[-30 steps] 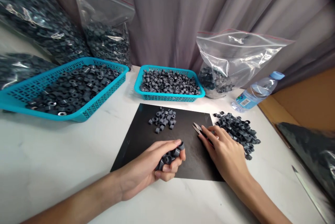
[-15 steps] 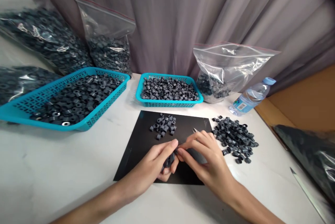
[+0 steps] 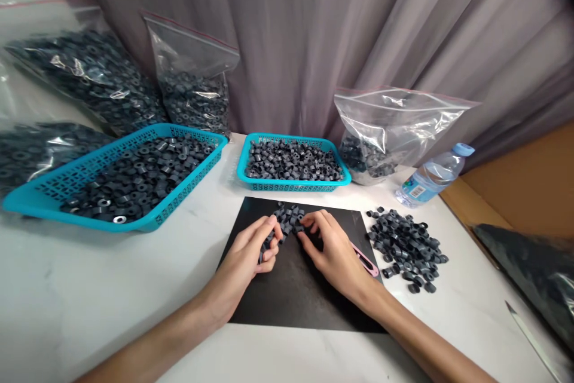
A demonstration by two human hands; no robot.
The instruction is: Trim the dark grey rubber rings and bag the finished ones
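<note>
My left hand (image 3: 251, 251) is curled around a handful of small grey rings (image 3: 268, 244) over a black mat (image 3: 291, 299). My right hand (image 3: 332, 248) lies beside it, fingers bent, their tips touching a small pile of rings (image 3: 289, 214) at the mat's far edge. What those fingertips pinch is hidden. The fingertips of both hands almost meet at this pile. Pink-handled snips (image 3: 366, 262) lie on the mat under the outer edge of my right hand.
A loose heap of rings (image 3: 406, 242) lies right of the mat. Behind stand a small blue basket (image 3: 293, 181), a large blue basket (image 3: 179, 201), several bags of rings (image 3: 192, 96), a half-full bag (image 3: 394, 132) and a water bottle (image 3: 430, 177). A blade (image 3: 533, 341) lies at lower right.
Both hands moved away from me across the mat to the small pile. The right hand left the snips, met the left hand's fingertips, then went on with it. The view tilted down slightly.
</note>
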